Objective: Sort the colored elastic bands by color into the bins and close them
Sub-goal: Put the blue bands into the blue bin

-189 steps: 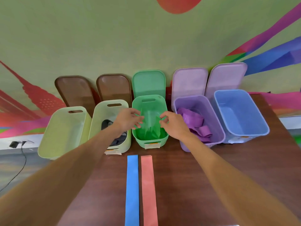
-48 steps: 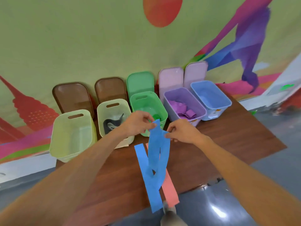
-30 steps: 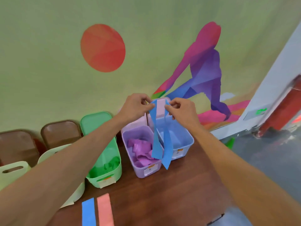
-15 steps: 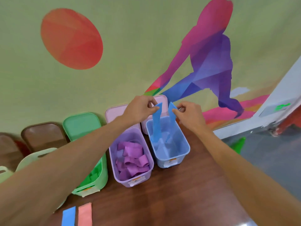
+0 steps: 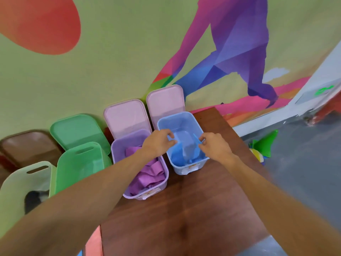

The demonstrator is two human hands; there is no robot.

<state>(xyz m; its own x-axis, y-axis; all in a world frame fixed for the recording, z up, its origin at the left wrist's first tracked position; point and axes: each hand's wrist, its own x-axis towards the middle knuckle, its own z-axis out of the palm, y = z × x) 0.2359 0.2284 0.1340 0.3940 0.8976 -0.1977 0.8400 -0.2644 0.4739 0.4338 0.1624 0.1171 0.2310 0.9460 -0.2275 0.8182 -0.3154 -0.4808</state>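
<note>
The blue elastic band [image 5: 178, 157] lies folded inside the blue bin [image 5: 193, 119], the rightmost bin of the row. My left hand [image 5: 158, 143] pinches its left end just over the bin's left wall. At the right wall, my right hand [image 5: 214, 145] pinches the other end. The purple bin [image 5: 118, 150] to the left holds several purple bands [image 5: 147, 174]. A green bin [image 5: 79, 163] and a pale green bin [image 5: 16, 183] with a dark band [image 5: 33, 198] stand further left. A red band [image 5: 94, 242] lies on the table under my left forearm.
All bins are open. Two pink lids [image 5: 127, 115] [image 5: 166, 100], a green lid [image 5: 79, 130] and a brown lid [image 5: 27, 145] lean on the painted wall behind them. The brown table [image 5: 184, 209] ends just right of the blue bin; grey floor with a green object [image 5: 263, 145] lies beyond.
Both hands lifted the blue band from the table, carried it right over the blue bin and lowered it inside. My view turned right, so the left bins slid toward the edge.
</note>
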